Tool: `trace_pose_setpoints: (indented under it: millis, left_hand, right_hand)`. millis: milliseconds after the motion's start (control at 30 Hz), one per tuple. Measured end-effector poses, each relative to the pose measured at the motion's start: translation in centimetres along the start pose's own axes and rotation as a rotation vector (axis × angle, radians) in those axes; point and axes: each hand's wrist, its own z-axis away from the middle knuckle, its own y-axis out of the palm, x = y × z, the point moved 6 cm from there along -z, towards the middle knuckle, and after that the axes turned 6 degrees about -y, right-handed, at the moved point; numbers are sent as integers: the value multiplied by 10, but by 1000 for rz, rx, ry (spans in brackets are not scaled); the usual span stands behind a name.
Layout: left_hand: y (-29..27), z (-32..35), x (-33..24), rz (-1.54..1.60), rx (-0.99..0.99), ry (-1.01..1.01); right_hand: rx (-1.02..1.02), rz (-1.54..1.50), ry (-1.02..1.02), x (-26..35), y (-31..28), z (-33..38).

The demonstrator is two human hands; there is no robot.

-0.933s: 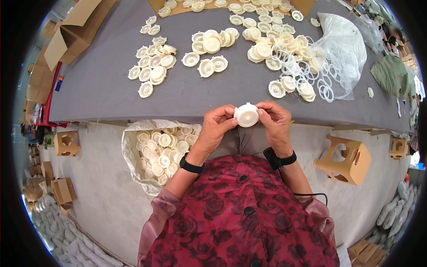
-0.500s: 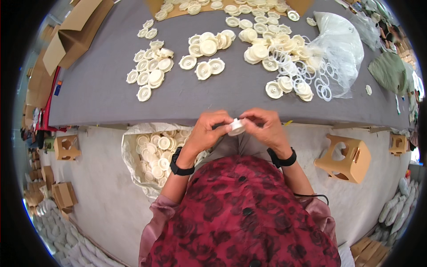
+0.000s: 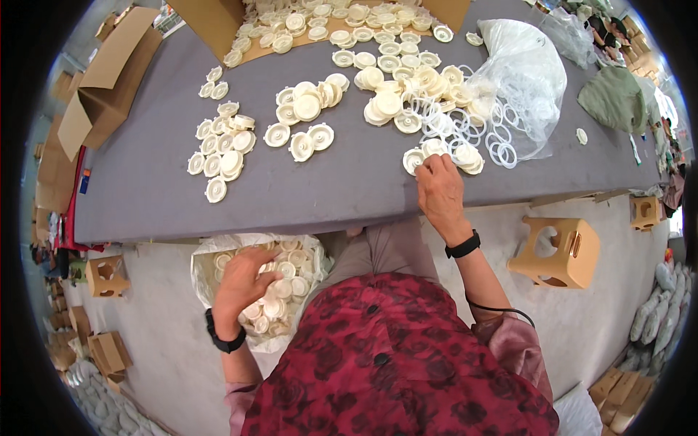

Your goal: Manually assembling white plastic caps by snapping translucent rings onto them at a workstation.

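Apparently right hand [image 3: 440, 192] touches cap [image 3: 434, 147] near table edge [image 3: 327, 219].

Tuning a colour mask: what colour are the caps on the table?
The caps are cream-white; see head view.

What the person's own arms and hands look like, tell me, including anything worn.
The left hand and right hand are ungloved, with a black band around each wrist. A thin black cable curves out on the right side. The sleeves are shiny, dusty pink and end well short of the wrists.
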Motion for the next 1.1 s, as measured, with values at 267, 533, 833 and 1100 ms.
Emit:
trace_pose_setpoints:
  millis: [267, 533, 833, 1100]
  left_hand:
    - [60, -115, -95, 1397, -1, 21]
    - [87, -145, -93, 1590, 261, 3]
    - [87, -160, -54, 1830, 16, -63]
    - [93, -151, -48, 1962, -90, 20]
  right_hand:
    - [6, -1365, 516, 24, 24, 13]
    - [15, -1547, 636, 17, 49, 15]
    - [-102, -827, 500, -14, 33, -7]
    - [-70, 3, 190, -33, 9, -17]
